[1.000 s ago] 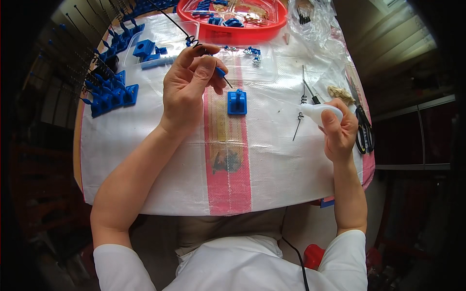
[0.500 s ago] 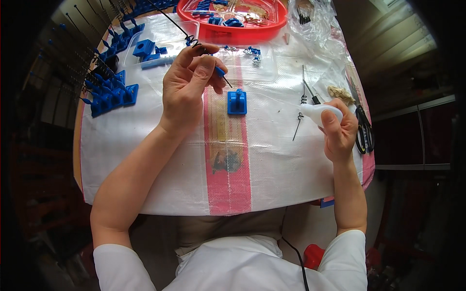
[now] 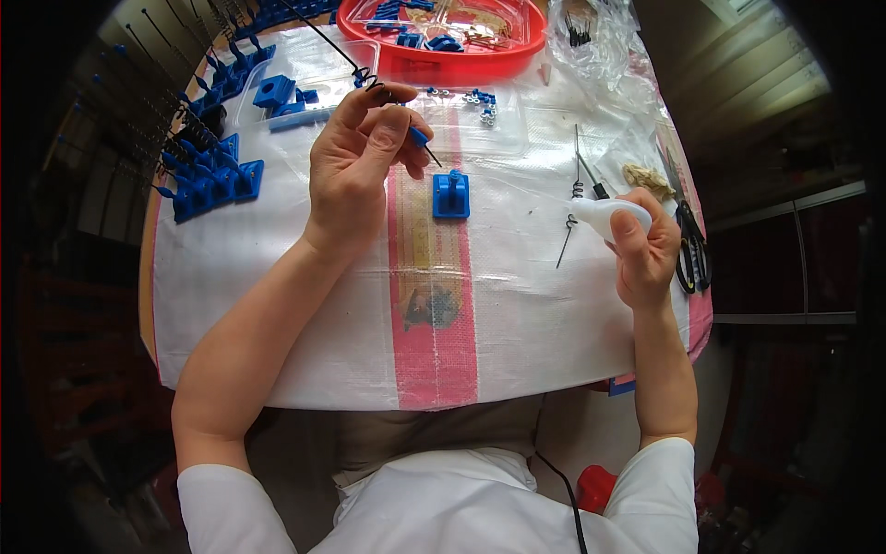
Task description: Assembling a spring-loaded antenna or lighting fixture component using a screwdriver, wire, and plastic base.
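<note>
Head view: left hand (image 3: 355,162) is pinching a thin black spring wire (image 3: 328,42) with a blue tip, fingers closed tight around it. Just right of that grip, a small blue plastic base (image 3: 451,196) is lying on the white woven cloth (image 3: 305,305) with its pink stripe (image 3: 434,351). Right hand (image 3: 643,254) is wrapping closed round a white handled tool (image 3: 604,214); black scissors (image 3: 690,249) are lying just beyond it. Behind the left grip a red tray (image 3: 443,51) is sitting; blue parts (image 3: 212,180) are lining up to its left. Surrounding room is showing dark.
</note>
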A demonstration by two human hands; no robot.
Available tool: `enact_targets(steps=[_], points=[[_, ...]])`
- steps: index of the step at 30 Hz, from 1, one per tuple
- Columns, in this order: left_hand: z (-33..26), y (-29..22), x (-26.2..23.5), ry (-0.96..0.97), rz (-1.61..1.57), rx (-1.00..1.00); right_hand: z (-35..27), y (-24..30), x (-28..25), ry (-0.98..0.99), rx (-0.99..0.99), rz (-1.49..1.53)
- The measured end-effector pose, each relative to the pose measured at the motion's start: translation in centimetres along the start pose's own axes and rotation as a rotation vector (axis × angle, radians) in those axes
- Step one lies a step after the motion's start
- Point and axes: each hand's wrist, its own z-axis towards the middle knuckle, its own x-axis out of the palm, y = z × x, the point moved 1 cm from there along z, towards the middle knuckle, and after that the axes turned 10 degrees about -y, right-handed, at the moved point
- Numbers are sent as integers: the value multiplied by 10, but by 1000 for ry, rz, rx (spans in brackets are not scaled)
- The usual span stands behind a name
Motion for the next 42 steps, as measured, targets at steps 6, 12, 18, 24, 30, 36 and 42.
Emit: enact_targets(steps=[6, 12, 18, 24, 30, 36, 42], points=[[1, -2, 2, -17, -2, 3, 1, -2, -7, -57, -63, -24], [0, -3, 5, -48, -31, 11, 14, 7, -3, -149, 163, 321], [4, -4, 3, 25, -21, 37, 23, -2, -15, -112, 197, 490], [9, -16, 12, 63, 66, 100, 28, 0, -15, -106, 186, 514], [17, -30, 15, 98, 89, 150, 37, 18, -11, -142, 166, 264], [23, -36, 14, 155, 221, 152, 74, -10, 4, 21, 35, -213], [29, -35, 22, 234, 283, 175, 100, -22, 28, 21, -60, -796]])
